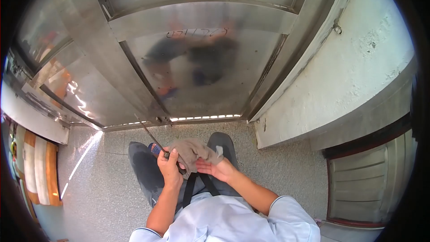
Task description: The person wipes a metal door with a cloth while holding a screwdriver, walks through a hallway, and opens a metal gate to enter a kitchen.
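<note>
My left hand [169, 168] is closed around the dark handle of a long thin screwdriver [154, 140], whose shaft points up and to the left, toward the metal door. A crumpled grey-brown cloth [192, 149] lies between my two hands, against the left one's fingers. On the other side, my right hand [219, 169] holds the cloth palm upward, with its fingers partly extended beneath it. Some of the right hand's fingers and the thumb are hidden under the fabric. Both hands are above my lap, between my bent knees.
A shiny metal door [197, 71] with raised frames stands in front, light showing through the gap below. Speckled floor [103, 175] surrounds my feet. A white wall [358, 62] is at right, with a panelled wooden piece [356, 177] below it. Striped bundles [40, 168] sit at left.
</note>
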A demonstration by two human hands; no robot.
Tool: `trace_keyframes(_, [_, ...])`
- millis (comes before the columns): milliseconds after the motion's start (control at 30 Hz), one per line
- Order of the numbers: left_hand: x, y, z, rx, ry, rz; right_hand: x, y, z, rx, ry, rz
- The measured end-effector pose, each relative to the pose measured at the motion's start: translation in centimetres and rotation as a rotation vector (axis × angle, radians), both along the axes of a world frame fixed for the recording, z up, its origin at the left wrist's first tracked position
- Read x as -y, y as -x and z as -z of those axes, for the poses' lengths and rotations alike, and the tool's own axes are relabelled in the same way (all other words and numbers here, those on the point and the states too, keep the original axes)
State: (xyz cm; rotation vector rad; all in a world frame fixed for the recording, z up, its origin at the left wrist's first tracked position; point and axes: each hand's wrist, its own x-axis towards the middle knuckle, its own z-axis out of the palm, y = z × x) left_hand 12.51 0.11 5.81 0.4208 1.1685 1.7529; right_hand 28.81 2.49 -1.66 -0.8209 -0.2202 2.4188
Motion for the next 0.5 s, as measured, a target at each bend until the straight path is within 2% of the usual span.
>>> trace_keyframes(133, [-0.3,-0.4,-0.5,0.030,-0.059,0.006,2.6,-0.3,-1.8,0.197,-0.150,0.003])
trace_keyframes(200, [0.0,-0.6,-0.3,-0.122,0.033,0.220,3.5,1.0,-3.2,0.183,-0.222,0.641])
trace_keyframes(233, [0.1,-1.0,-0.4,-0.153,0.048,0.285,3.2,1.1,-3.7,0.009,-0.187,0.705])
trace_keyframes(267, [0.1,-1.6,-0.4,-0.152,0.055,0.289,2.8,1.3,-4.5,0.012,-0.180,0.708])
trace_keyframes(333, [-0.1,-2.2,-0.6,-0.448,0.063,0.411,1.9,1.9,-6.5,-0.409,-0.120,0.589])
trace_keyframes(367, [-0.2,-2.1,-0.6,-0.478,0.127,0.526,2.0,1.9,-4.6,-0.492,-0.168,0.404])
trace_keyframes(400, [-0.4,-1.9,-0.5,-0.483,0.123,0.534,1.5,2.0,-4.5,-0.495,-0.173,0.413])
trace_keyframes(467, [-0.6,-1.3,-0.2,-0.487,0.037,0.476,0.2,2.2,-4.6,-0.073,-0.320,0.489])
trace_keyframes(500, [-0.9,-1.0,-3.2,-0.426,0.080,0.491,-1.0,2.0,-4.8,-0.026,-0.257,0.629])
